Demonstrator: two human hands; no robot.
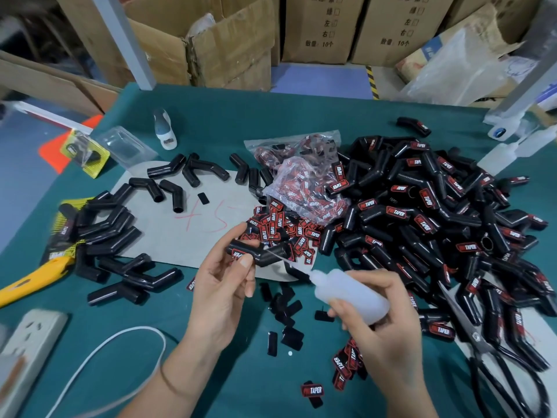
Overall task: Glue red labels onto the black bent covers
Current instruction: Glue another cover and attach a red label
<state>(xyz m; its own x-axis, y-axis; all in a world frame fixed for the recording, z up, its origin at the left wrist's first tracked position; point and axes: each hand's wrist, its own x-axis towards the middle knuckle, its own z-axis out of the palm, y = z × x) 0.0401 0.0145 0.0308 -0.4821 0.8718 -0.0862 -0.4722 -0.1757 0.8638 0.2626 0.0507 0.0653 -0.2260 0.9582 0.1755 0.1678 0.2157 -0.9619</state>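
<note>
My left hand (224, 282) pinches a black bent cover (259, 251) with a red label on it, above the table's middle. My right hand (382, 321) grips a translucent white glue bottle (349, 294); its thin needle tip points up-left at the cover. Loose red labels (280, 227) lie in a heap just behind the cover, beside a clear bag of labels (304, 182). Unlabelled covers (120, 236) lie scattered to the left on a grey sheet. A big pile of labelled covers (437, 221) fills the right side.
Scissors (488, 351) lie at the right front. A yellow cutter (33, 282), a power strip (27, 351) and a white cable (120, 339) sit at the left front. A small bottle (164, 129) stands at the back. Cardboard boxes (229, 40) stand beyond the green table (229, 116).
</note>
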